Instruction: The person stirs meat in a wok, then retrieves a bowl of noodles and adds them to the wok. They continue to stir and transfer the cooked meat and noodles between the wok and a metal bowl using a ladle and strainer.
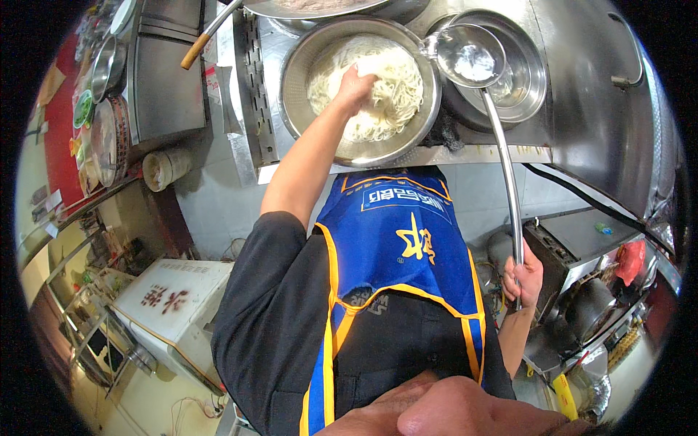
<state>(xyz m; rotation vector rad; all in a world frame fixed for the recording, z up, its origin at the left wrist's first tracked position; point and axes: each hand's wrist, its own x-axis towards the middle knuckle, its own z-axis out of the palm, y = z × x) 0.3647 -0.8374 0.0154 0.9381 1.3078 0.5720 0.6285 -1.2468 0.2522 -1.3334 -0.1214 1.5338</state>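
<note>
My left hand [357,90] reaches into a wide perforated steel basin [297,90]. Its fingers are partly sunk in pale noodles [401,103], so I cannot tell whether they grip any. At the lower right, my right hand [523,278] is wrapped around the long handle of a steel ladle [504,163]. The ladle's round bowl [471,54] is at the far end, over a steel pot [531,92] to the right of the basin. Bright reflections inside the bowl make its contents hard to tell.
A steel counter [354,161] runs under the basin and pot. Beyond the basin is another large pan [322,8]. A wooden-ended handle [196,50] juts out at upper left. Left stands a side counter with a steel bowl [109,68]; a white chest [174,294] stands behind.
</note>
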